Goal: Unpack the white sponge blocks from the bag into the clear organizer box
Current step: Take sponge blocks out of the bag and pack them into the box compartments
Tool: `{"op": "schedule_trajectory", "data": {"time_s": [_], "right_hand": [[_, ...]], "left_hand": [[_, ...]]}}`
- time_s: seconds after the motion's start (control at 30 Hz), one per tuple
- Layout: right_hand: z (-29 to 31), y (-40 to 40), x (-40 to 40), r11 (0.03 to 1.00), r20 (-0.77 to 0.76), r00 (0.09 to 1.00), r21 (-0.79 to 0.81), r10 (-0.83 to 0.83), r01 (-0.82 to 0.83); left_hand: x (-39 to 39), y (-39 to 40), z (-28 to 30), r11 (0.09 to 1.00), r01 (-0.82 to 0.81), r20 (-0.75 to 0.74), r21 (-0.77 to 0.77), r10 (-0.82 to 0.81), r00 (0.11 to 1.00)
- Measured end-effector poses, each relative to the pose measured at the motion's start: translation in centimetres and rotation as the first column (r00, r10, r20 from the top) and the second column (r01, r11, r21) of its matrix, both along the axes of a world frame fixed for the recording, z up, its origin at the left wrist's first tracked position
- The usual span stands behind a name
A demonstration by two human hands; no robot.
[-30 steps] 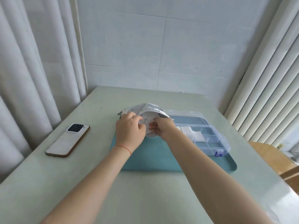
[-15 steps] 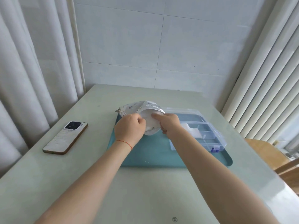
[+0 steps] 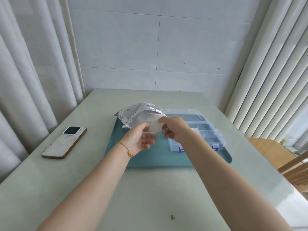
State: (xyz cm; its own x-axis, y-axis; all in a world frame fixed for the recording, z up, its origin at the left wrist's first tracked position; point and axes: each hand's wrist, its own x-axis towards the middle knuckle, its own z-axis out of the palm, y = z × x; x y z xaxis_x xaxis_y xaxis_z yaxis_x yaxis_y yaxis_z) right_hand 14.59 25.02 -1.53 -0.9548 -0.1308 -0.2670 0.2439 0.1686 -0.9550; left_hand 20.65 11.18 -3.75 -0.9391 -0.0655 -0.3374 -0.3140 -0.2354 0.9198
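bag (image 3: 133,114): print too blurred to read | table (image 3: 172,217): small round mark, unreadable

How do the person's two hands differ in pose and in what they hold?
The right hand pinches a white sponge block at the mouth of the bag; the left hand holds nothing. The left hand lies palm up with relaxed fingers; the right hand shows its back, fingers curled. The left wrist wears a red string; the right wrist is bare. Both are over the teal tray.
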Motion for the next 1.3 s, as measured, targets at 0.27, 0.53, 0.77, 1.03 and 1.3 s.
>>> {"op": "schedule_trajectory", "data": {"time_s": [0.27,0.53,0.77,1.03,1.3], "right_hand": [[0.0,0.8,0.2,0.995,0.001,0.995,0.015,0.1,-0.1],[0.3,0.9,0.4,0.976,0.01,0.98,0.088,0.2,-0.2],[0.4,0.4,-0.2,0.989,0.013,0.994,0.095,0.111,-0.111],[0.2,-0.1,-0.2,0.971,-0.147,0.985,0.233,0.088,-0.052],[0.8,1.2,-0.6,0.952,-0.174,0.985,0.304,0.013,0.041]], "left_hand": [[-0.8,0.4,-0.9,0.99,-0.114,-0.034,0.082,0.117,0.993],[-1.6,0.3,-1.1,0.993,-0.086,-0.069,-0.075,0.081,0.994],[-1.3,-0.4,-0.7,0.996,-0.009,-0.081,-0.094,0.002,0.997],[-1.2,-0.8,-0.7,1.0,0.027,-0.145,-0.001,-0.027,0.989],[-1.2,-1.0,-1.5,0.998,-0.006,-0.14,-0.058,-0.002,0.99]]}}
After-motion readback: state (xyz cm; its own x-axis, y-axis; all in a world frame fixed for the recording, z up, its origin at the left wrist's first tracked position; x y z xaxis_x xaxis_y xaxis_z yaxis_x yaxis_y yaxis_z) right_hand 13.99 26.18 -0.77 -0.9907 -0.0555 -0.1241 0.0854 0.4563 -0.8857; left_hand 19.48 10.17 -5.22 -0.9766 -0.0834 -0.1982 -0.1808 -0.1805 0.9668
